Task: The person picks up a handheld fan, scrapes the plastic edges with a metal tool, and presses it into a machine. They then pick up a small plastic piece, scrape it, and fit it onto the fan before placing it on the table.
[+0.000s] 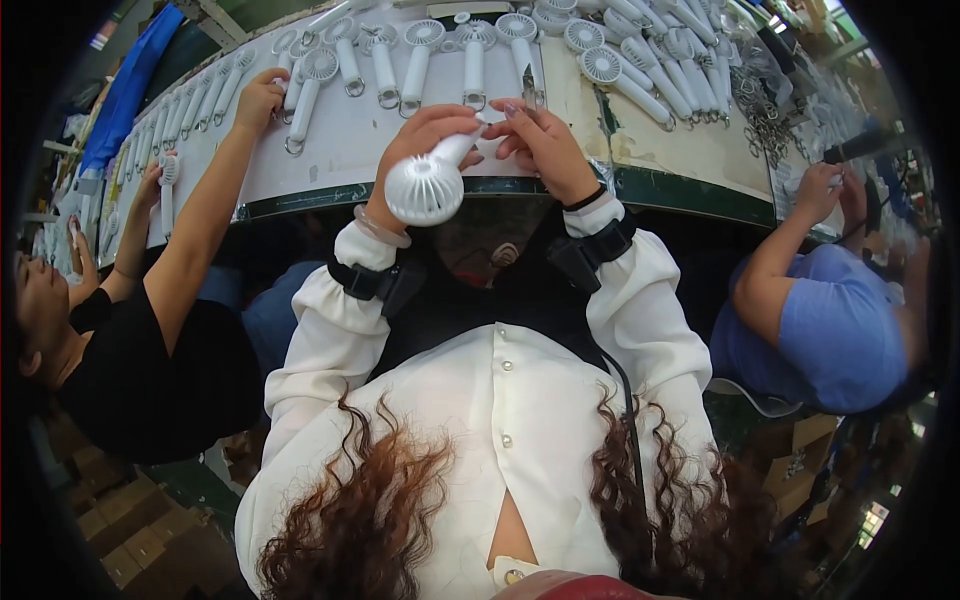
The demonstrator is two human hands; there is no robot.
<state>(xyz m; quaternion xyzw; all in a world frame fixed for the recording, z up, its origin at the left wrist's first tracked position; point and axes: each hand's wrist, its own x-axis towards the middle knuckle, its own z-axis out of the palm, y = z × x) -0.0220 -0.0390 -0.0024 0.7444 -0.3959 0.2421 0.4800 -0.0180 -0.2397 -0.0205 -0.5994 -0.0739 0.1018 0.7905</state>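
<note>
Head view has us looking down at our own two hands working over the near edge of the worktable (420, 150). Our left hand (420, 140) is curled tight around the handle of a small white handheld fan (428, 183), with the round grille head hanging down past the table's front edge toward our lap. Our right hand (545, 145) sits just beside it, fingertips pinched in at the top end of the handle; whether there's a small part between them we honestly can't tell, it's too small to see.

Our read is we're mid-way on fitting or checking something at the handle end, so the next bit looks like it needs a steady left grip while the right fingers do the fine work.

Along the far edge of the table there's a long row of finished white fans (470, 55) lying side by side, well apart from ours. A co-worker's hand (262, 97) from the left side rests on one of them, and another person in a blue shirt (840, 320) is busy at the right end.
</note>
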